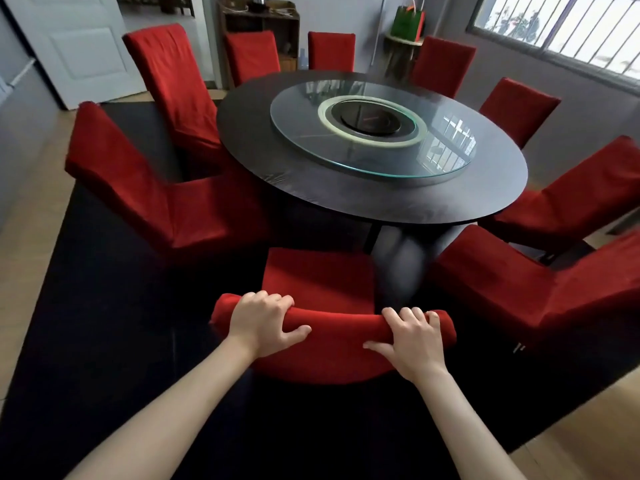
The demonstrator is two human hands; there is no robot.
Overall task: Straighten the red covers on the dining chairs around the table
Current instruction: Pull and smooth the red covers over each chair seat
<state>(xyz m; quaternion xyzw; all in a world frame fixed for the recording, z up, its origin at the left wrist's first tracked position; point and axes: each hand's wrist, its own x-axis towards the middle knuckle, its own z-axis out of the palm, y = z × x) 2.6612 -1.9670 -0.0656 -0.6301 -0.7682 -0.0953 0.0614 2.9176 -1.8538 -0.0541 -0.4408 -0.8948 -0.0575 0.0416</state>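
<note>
Right below the camera stands the nearest chair [322, 282], dressed in a red cover [341, 327] that looks soft and fuzzy. Both hands hold the top of its back. The left hand [265, 322] grips the cover near the left end, with fingers curled over the top and the thumb on the near side. The right hand [412, 339] grips it near the right end the same way. Between the hands the cloth lies smooth and rounded like a roll. The seat part lies flat and points toward the round dark desk [485, 199].

More chairs with red covers ring the desk; one at the left [152, 188] shows soft folds where back meets seat. A glass turntable [374, 133] sits in the middle of the desk. A dark rug [104, 306] lies under everything.

The lower back of the nearest chair is hidden by the arms and hard to tell from the rug. Its legs cannot be seen. The chairs on the right are cut off by the picture's edge. Under the desk it is dark and blurry.
</note>
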